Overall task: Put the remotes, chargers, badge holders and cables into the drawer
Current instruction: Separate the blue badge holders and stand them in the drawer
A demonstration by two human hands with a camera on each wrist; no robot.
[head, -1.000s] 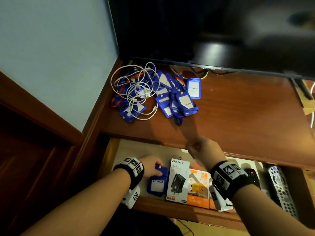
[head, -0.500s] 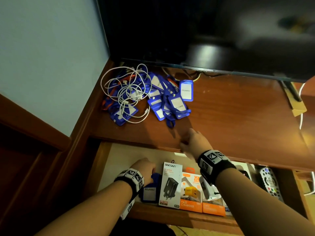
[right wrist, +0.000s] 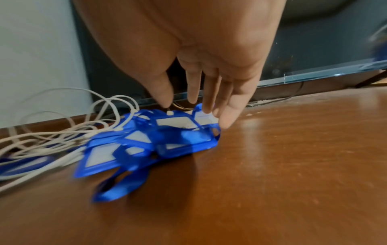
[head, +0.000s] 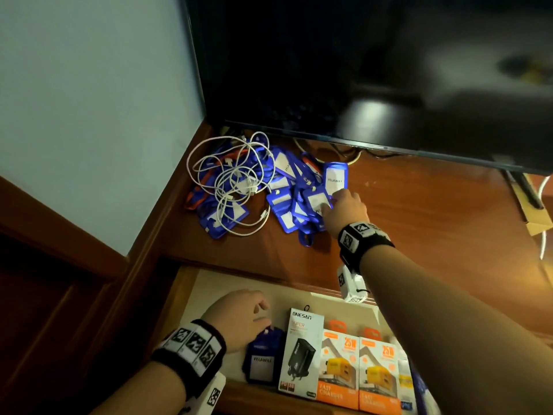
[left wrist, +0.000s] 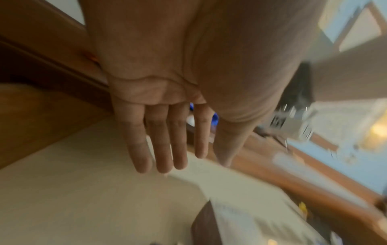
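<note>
A heap of blue badge holders (head: pixel 299 199) (right wrist: pixel 159 137) lies on the wooden desk top beside tangled white cables (head: pixel 233 181) (right wrist: pixel 52 132). My right hand (head: pixel 335 202) (right wrist: pixel 188 107) reaches onto the heap's right edge, fingers straight and tips touching the top holders, gripping nothing. Below, the open drawer (head: pixel 209 286) holds one blue badge holder (head: pixel 261 360), a black-and-white charger box (head: pixel 302 351) and orange charger boxes (head: pixel 341 372). My left hand (head: pixel 263 316) (left wrist: pixel 182 165) hovers in the drawer just behind that badge holder, fingers straight, empty.
A dark TV screen (head: pixel 359 70) stands over the back of the desk, its lower edge just behind the heap. A wall closes the left side. A cardboard piece (head: pixel 535 223) and a white cable (head: pixel 543 220) sit at the far right.
My right hand rose from the drawer's front area and moved forward over the desk to the badge holder heap. My left hand stays in the drawer by the blue badge holder.
</note>
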